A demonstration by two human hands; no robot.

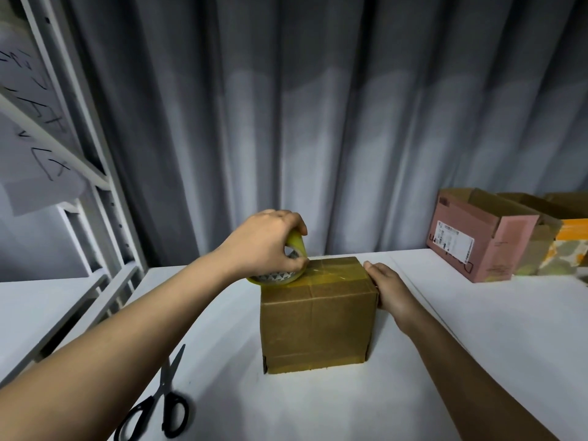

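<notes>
Cardboard box [318, 326] in middle of bench [445, 329], braced by flat right hand [389, 291], left hand [264, 240] clamped on tape roll [280, 277] at top-left edge; risks wrinkled, crooked strip on any slip.

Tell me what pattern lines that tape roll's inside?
The tape roll shows dark and pale triangles inside; head view.

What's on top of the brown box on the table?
A tape roll, gripped by the left hand, sits at its left top edge, with shiny tape along the seam. Contents are hidden under closed flaps.
</notes>
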